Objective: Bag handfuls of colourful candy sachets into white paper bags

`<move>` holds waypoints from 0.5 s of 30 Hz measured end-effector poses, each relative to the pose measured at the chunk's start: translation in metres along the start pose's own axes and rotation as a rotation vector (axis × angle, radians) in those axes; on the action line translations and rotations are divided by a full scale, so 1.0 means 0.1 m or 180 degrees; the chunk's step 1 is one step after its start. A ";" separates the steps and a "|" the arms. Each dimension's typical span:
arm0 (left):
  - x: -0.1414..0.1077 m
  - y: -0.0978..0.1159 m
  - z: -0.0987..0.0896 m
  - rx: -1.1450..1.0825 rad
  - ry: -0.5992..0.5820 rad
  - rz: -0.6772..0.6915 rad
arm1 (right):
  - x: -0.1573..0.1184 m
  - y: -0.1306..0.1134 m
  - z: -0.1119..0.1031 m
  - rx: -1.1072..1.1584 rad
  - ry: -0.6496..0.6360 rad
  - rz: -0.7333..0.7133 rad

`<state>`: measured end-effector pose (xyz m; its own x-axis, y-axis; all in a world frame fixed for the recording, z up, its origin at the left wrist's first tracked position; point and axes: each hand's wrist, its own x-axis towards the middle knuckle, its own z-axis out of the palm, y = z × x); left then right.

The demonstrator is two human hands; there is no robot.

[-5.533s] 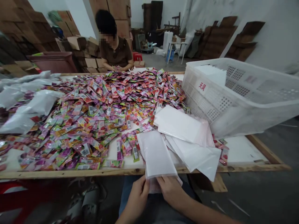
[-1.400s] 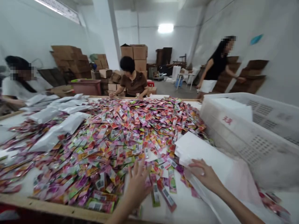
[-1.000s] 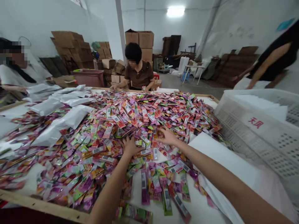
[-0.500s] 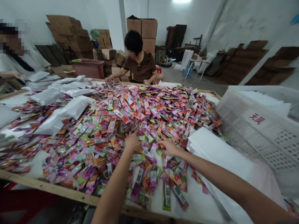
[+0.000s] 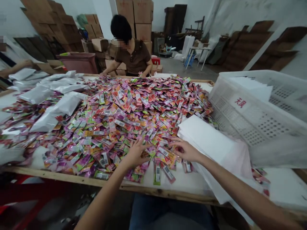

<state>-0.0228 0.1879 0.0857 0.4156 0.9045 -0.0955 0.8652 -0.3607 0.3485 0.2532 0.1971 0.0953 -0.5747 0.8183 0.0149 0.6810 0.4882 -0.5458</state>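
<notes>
A broad heap of small flat printed packets (image 5: 129,111), pink, purple, orange and green, covers much of the white table. My left hand (image 5: 137,154) lies over the near part of this heap with fingers spread, touching packets. Opposite it, my right hand (image 5: 188,150) is at the heap's right side, fingers curved and thumb apart, with no packet visibly gripped. Between the hands are several loose packets (image 5: 165,153). Two packets lie near the front edge, a green-ended one (image 5: 157,174) among them. White sheets or flat bags (image 5: 203,134) lie close by my right hand.
A white perforated crate (image 5: 249,118) holding white sheets stands at the right. Filled white pouches (image 5: 64,103) lie on the left of the heap. A wooden strip (image 5: 72,179) edges the table. Across it sits a person in brown (image 5: 134,56); another person's arm (image 5: 16,68) shows far left.
Both hands have drawn back towards the near edge, and my right hand has shifted rightward, widening the gap between them. Packets between them have shifted nearer. The view has tilted down.
</notes>
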 end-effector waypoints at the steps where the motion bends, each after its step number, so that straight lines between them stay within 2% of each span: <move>1: -0.12 0.00 0.03 -0.0019 0.0206 -0.0146 | -0.08 0.01 0.07 0.0003 0.0154 0.0058; 2: -0.23 0.00 0.09 -0.0003 0.0411 -0.0346 | -0.15 0.02 0.14 -0.0012 0.0206 0.0081; 4: -0.39 0.02 0.27 0.0112 0.0635 -0.0740 | -0.25 0.02 0.27 -0.0071 0.0053 0.0021; 6: -0.44 0.07 0.49 0.0258 0.0583 -0.0911 | -0.30 -0.01 0.35 -0.0076 -0.0123 -0.0138; 9: -0.35 0.19 0.73 0.0353 0.0488 -0.1009 | -0.37 -0.03 0.38 -0.0009 0.0040 -0.0217; 11: -0.25 0.27 0.79 0.0359 0.0539 -0.1028 | -0.45 -0.04 0.33 -0.0005 0.0153 -0.0125; 15: -0.19 0.35 0.78 0.0261 0.0676 -0.0939 | -0.69 -0.03 0.14 0.0432 -0.0452 -0.0326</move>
<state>0.0221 0.1405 0.0269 0.0850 0.9962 0.0179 0.9622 -0.0868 0.2580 0.2842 0.1354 0.0846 -0.7024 0.7108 -0.0368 0.5540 0.5134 -0.6554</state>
